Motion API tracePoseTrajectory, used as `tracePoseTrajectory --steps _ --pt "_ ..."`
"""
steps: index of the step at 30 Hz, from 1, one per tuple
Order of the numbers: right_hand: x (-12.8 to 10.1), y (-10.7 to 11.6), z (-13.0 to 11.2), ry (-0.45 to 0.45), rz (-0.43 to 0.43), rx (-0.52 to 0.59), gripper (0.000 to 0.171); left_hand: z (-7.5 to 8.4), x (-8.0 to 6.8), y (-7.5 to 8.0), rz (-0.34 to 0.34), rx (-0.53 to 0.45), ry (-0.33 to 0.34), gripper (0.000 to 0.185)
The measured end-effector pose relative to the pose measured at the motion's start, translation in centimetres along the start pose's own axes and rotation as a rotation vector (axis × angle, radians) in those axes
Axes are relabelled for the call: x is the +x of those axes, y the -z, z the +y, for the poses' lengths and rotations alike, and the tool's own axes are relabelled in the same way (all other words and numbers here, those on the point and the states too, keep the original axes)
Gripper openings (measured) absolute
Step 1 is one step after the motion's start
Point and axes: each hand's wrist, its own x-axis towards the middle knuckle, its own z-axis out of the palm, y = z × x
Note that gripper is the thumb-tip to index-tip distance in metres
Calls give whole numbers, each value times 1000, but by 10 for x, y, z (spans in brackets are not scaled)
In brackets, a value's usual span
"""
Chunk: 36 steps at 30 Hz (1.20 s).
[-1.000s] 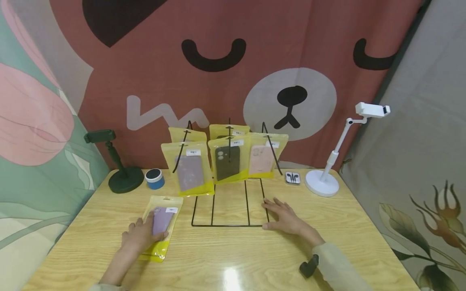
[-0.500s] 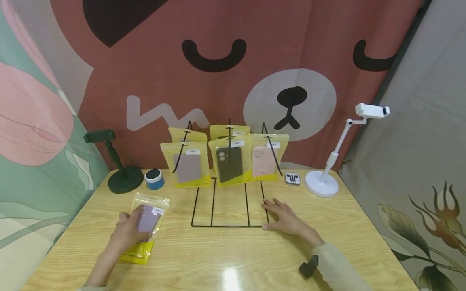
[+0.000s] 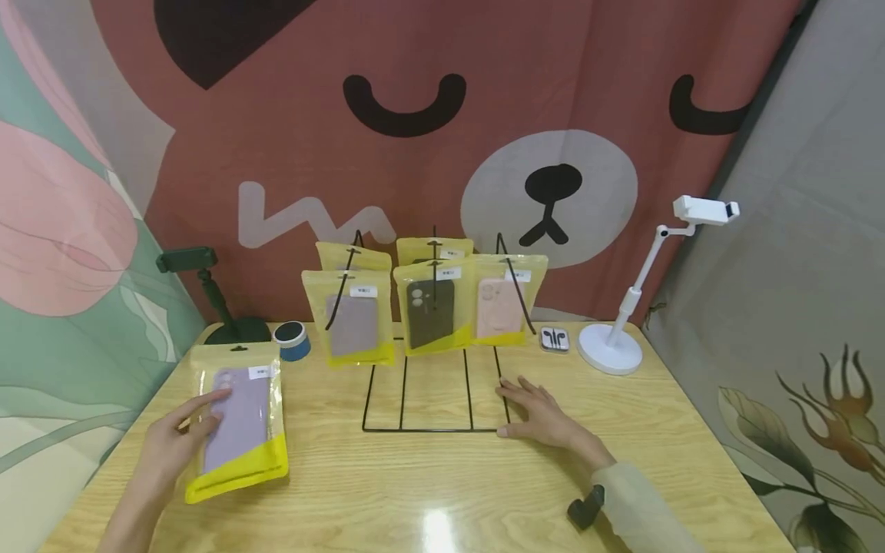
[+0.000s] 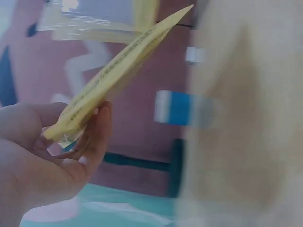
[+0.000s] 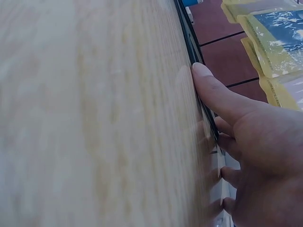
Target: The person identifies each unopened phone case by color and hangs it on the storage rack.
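My left hand [image 3: 166, 445] grips the left edge of a yellow-and-clear pouch [image 3: 238, 415] with a purple phone case inside, raised off the table at the left. In the left wrist view the pouch [image 4: 111, 73] shows edge-on between thumb and fingers. My right hand [image 3: 542, 418] rests spread on the right front corner of a black wire display rack [image 3: 435, 430]. Its thumb touches the wire in the right wrist view. From the rack's hooks hang similar pouches: a purple case pouch [image 3: 353, 326], a black case pouch [image 3: 430, 315] and a pink case pouch [image 3: 499, 311], with others partly hidden behind.
A dark green phone stand [image 3: 217, 299] and a blue jar [image 3: 293, 343] stand at the back left, partly behind the raised pouch. At the back right are boxed earphones [image 3: 555, 339] and a white phone stand [image 3: 611, 349]. A printed curtain [image 3: 276, 138] hangs behind the table.
My left hand has lifted the pouch off the table, moved it left and turned its front toward me. The hanging purple pouch has swung slightly. My right hand stays in place.
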Motion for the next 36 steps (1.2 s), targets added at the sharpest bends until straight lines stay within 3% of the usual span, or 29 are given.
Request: tracePoseTrajectory --steps 2,4,8,11,13,15,18,22,29,36 --pt "0 -1 0 -5 -4 0 77 11 -9 10 80 -54 -39 39" --pt "1 -1 0 -10 -7 0 77 23 -18 20 117 -124 -71 39" --pt "2 -1 1 -10 -2 -4 77 50 -34 27 103 -340 -128 42" --pt "2 0 1 -6 -1 -12 76 69 -43 18 73 -444 -255 41" --pt "2 0 1 -4 0 -13 77 78 -46 9 39 -442 -375 40" --pt "1 0 0 -1 5 -10 76 86 -46 0 19 -380 -471 40" --pt "1 0 0 -5 4 -5 77 92 -42 -11 -17 -285 -552 40" --pt "1 0 0 -17 -10 -3 77 94 -37 -21 -65 -227 -556 40" --pt "2 -1 0 -20 -8 0 77 95 -28 -28 -130 -216 -415 36" --pt "1 0 0 -21 -5 6 77 95 -19 -34 -169 -223 -454 34"
